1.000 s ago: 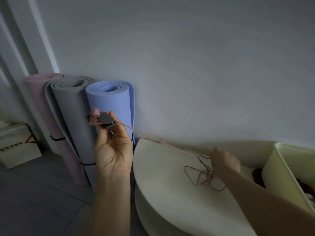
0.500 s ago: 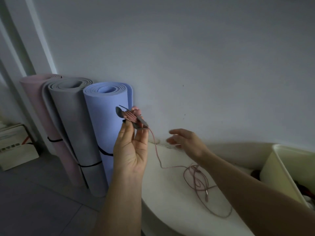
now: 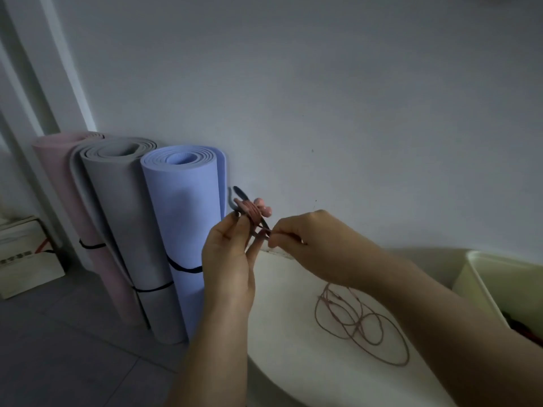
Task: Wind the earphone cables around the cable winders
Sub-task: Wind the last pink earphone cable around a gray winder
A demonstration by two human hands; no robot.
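Round off-white counter (image 3: 293, 362), pushed up against the wall. The loose part of the pink earphone cable (image 3: 357, 326) lies on it in a messy tangle of loops, toward the right. A cream tub (image 3: 482, 277) sits at the right edge. Left of the counter is the grey tiled floor (image 3: 58, 348), with three rolled yoga mats (image 3: 182, 215) standing upright (pink, grey, blue), plus a box (image 3: 26, 268) further left.

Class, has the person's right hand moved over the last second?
Yes. The right hand went left, from over the round white table towards the rolled blue mat.
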